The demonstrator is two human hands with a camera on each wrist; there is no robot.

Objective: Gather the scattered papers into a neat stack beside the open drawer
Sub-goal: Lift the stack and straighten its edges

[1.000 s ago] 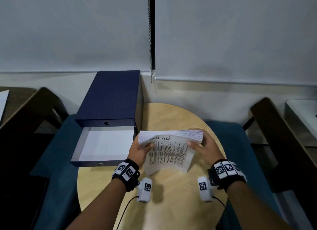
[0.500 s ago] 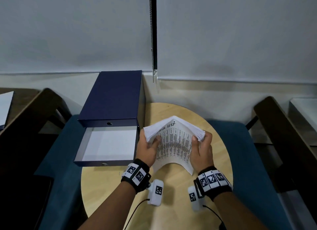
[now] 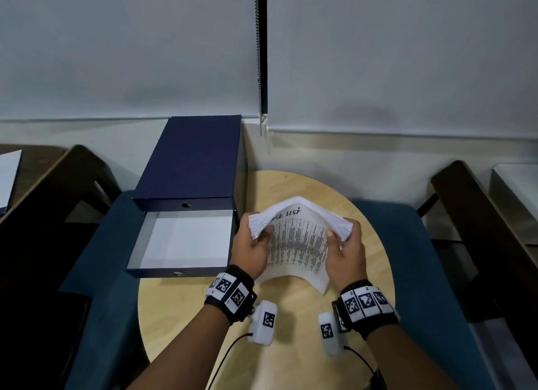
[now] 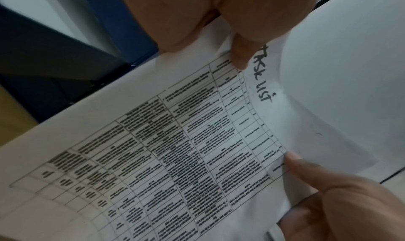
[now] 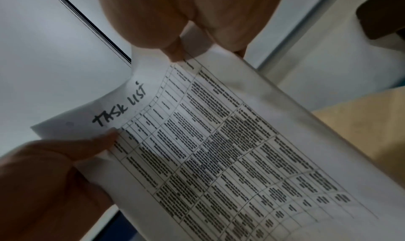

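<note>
Papers bowed further upward since earlier, left hand and right hand clamping opposite edges, thumbs on top

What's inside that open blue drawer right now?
The open drawer shows only a bare pale floor and walls; no papers lie in it. Its near front wall hides a thin strip of floor. The paper stack is held beside it by the left hand and right hand.
</note>
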